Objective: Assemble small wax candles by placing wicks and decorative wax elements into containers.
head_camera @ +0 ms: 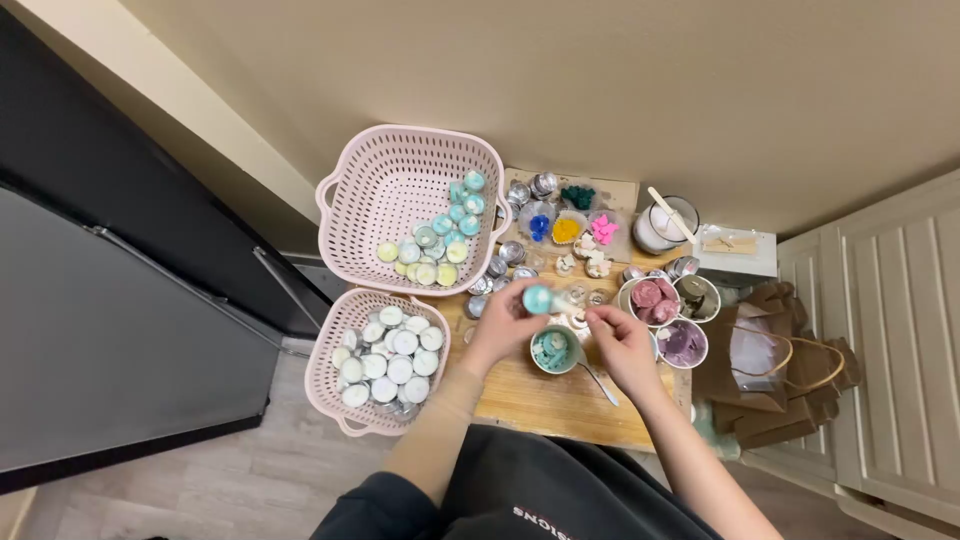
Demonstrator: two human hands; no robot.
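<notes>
Gripping small round teal-filled tealight cup [538, 298] w/ left hand [500, 325] above low wooden table [540, 400]; right hand [620, 345], fingers pinching metal spoon [598, 378], beside teal wax cup [555, 350].

A small round tealight cup [538, 298] filled with teal wax, tilted on its side, sits pinched at fingertips; at its five o'clock, just below, stands an upright round cup of teal wax [553, 350]; a metal spoon [600, 382] lies at four o'clock.
</notes>
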